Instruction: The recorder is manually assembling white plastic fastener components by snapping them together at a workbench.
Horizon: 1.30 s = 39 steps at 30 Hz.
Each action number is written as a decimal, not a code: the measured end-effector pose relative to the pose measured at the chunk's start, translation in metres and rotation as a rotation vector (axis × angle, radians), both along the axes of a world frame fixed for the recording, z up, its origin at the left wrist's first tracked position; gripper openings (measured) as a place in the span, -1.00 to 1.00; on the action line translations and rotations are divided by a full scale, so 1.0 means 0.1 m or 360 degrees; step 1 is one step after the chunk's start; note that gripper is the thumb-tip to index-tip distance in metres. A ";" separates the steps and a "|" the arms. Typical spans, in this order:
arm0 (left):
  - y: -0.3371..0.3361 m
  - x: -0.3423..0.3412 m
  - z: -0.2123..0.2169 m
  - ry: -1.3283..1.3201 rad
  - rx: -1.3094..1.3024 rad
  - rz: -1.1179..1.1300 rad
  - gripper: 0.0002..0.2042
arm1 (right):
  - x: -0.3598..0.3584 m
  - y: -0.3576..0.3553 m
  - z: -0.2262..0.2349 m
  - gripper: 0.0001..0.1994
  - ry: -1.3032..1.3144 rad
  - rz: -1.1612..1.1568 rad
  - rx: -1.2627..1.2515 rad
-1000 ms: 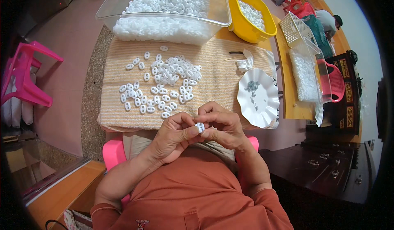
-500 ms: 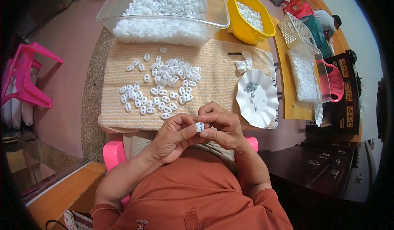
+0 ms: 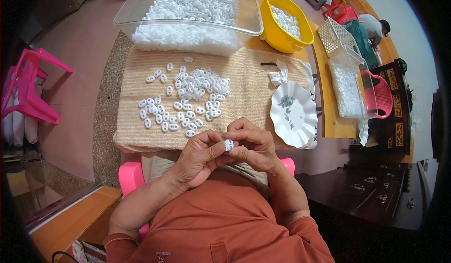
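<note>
Both my hands meet just off the near edge of the towel-covered table (image 3: 253, 103). Between their fingertips is a small white oval plastic piece (image 3: 229, 144) with dark marks on its face. My left hand (image 3: 203, 156) pinches it with thumb and forefinger from the left. From the right, my right hand (image 3: 253, 144) closes thumb and fingers on the same piece. Beyond my hands lies a loose spread of similar white oval pieces (image 3: 187, 107), each with two holes. A white scalloped plate (image 3: 305, 122) to the right carries small dark grey bits (image 3: 286, 102).
A clear plastic bin (image 3: 188, 22) full of white pieces stands at the far side, beside a yellow basin (image 3: 300, 42) of more. Crumpled tissue (image 3: 278, 75) lies above the plate. Pink stools (image 3: 33, 84) are at left. Another person (image 3: 373, 28) bends at the far right.
The table and its contents sit slightly lower in the picture, a small shift of view. My hands keep the same pinch on the white piece.
</note>
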<state>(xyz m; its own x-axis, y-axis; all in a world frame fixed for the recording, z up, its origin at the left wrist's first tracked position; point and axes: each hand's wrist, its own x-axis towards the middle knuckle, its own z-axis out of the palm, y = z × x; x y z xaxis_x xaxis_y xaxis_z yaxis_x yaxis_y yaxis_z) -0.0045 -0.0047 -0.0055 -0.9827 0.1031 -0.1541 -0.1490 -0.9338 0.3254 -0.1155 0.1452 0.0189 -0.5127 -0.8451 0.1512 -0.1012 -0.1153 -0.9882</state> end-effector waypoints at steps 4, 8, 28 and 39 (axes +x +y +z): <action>0.00 0.00 -0.02 -0.0040 -0.0031 0.0058 -0.94 | -0.02 -0.04 -0.02 -0.70 0.0115 0.0013 -0.0039; 0.01 0.01 -0.02 -0.0069 -0.0073 0.0089 -0.95 | -0.02 -0.03 -0.03 -0.70 0.0170 0.0040 -0.0063; 0.03 -0.02 0.04 -0.0221 -0.0152 0.0033 -0.91 | -0.40 0.10 0.39 -0.87 0.0518 -0.0689 0.0329; 0.05 -0.02 0.01 -0.0270 -0.0235 0.0010 -0.93 | -2.24 0.20 0.82 -0.70 0.0887 -0.1166 0.0307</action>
